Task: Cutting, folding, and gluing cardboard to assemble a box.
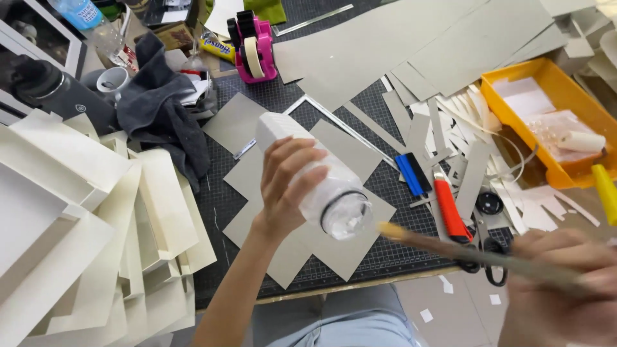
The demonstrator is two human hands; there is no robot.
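Observation:
My left hand (287, 186) grips a clear plastic jar (334, 196) of white stuff, tipped on its side with the open mouth facing me, above grey card pieces (347, 247) on the cutting mat (222, 199). At the lower right, blurred, my right hand (559, 292) holds a thin wooden stick or brush handle (475, 254). Its pale tip (389, 230) sits just right of the jar's mouth, not inside it.
Cream folded card shapes (96, 231) pile up at the left. Grey card sheets (418, 45) and strips cover the back. An orange tray (559, 115), a red utility knife (450, 209), black scissors (491, 260), a pink tape dispenser (254, 48) and a dark cloth (157, 106) lie around.

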